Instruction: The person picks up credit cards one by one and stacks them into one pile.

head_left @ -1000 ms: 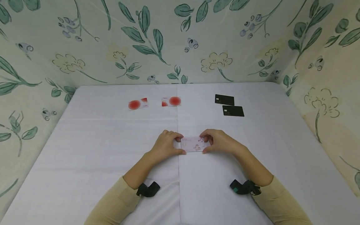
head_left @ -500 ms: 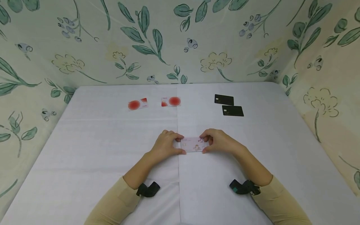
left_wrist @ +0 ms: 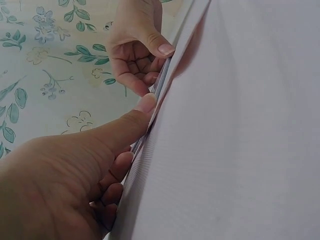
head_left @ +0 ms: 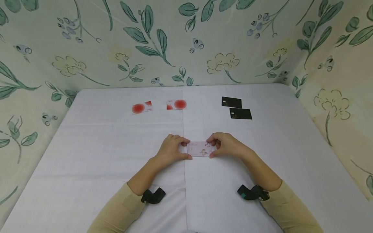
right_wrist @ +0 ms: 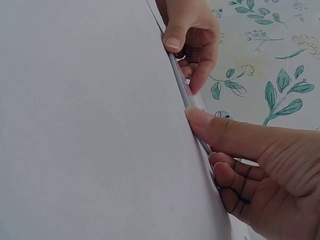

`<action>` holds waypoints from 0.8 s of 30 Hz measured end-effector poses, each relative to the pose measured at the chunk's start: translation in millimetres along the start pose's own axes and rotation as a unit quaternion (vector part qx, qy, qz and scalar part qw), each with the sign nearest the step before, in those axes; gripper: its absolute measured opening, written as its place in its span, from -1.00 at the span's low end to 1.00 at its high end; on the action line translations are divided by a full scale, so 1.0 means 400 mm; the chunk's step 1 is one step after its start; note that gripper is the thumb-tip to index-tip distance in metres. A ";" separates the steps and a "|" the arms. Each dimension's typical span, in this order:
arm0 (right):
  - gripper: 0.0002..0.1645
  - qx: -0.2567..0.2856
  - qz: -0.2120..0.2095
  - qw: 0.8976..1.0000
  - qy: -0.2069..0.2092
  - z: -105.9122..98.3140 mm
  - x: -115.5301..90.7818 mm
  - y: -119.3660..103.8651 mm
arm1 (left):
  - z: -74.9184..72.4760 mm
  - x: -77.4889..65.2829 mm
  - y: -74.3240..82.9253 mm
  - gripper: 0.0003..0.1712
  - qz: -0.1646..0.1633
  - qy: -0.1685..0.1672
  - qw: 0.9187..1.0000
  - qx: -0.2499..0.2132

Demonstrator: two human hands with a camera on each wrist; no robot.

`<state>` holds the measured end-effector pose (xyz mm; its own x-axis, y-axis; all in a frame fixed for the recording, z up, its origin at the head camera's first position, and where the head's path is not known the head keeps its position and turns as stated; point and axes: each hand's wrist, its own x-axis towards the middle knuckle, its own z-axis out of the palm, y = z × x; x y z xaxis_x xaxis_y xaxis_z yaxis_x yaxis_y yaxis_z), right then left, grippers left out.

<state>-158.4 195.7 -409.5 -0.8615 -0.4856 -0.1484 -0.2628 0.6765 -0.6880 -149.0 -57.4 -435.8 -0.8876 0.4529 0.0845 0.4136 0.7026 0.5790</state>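
Note:
A small stack of cards [head_left: 201,149] lies flat on the white-covered table, in the middle of the head view. Its top card is pale pink with a flower print. From the side, in the right wrist view, the stack's edge [right_wrist: 179,80] shows several thin layers. My left hand [head_left: 172,149] holds the left end, thumb at the near corner and fingers at the far corner. At the opposite end my right hand [head_left: 227,145] pinches the stack the same way. The fingers cover the short ends.
Farther back lie two red-and-white cards, a left one [head_left: 138,108] and a right one [head_left: 180,104]. To the right, two black cards lie close together, an upper one [head_left: 231,102] and a lower one [head_left: 240,114]. Leaf-patterned cloth [head_left: 163,42] rises behind the table.

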 end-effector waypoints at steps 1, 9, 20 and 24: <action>-0.39 0.001 0.002 1.000 -0.001 0.000 0.000 0.000 | 0.001 0.001 -0.002 -0.33 0.002 0.001 1.000 0.000; -0.32 0.002 0.000 1.000 0.009 -0.009 -0.005 0.011 | -0.007 0.004 0.000 -0.25 -0.036 -0.017 0.998 -0.049; -0.38 0.042 -0.040 0.996 0.061 -0.046 -0.021 0.007 | -0.046 0.007 0.038 -0.21 -0.014 0.001 0.997 -0.075; -0.37 0.034 -0.055 0.994 0.087 -0.056 -0.022 0.011 | -0.061 0.022 0.061 -0.16 0.024 0.030 0.996 -0.075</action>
<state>-161.8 215.4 -395.1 -0.8928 -0.4475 0.0513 -0.3344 0.5822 -0.7411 -151.7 -49.4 -401.2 -0.8799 0.4469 0.1613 0.4250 0.5885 0.6878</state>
